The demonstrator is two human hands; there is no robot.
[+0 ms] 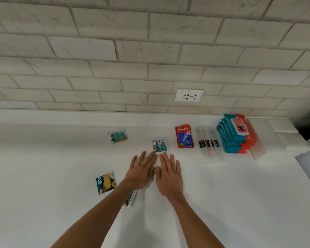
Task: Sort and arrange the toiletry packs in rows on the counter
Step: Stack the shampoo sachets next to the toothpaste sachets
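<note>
A teal and white Cream Silk sachet (159, 145) lies flat on the white counter (43, 158). My left hand (141, 171) and my right hand (169, 174) lie side by side just below it, fingers straight, fingertips touching its lower edge. To its right in a row sit red Colgate sachets (184, 136), clear toothbrush packs (209, 145) and a stack of teal and red wet-wipe packs (235, 134). Another teal sachet (118, 136) lies at the back left, one more (105, 182) at the front left. A further sachet (131, 198) peeks out from under my left forearm.
A brick-pattern wall with a power outlet (189, 95) rises behind the counter. White blocks (283, 135) stand at the counter's right end, where the surface drops off. Bare counter stretches to the left and toward the front.
</note>
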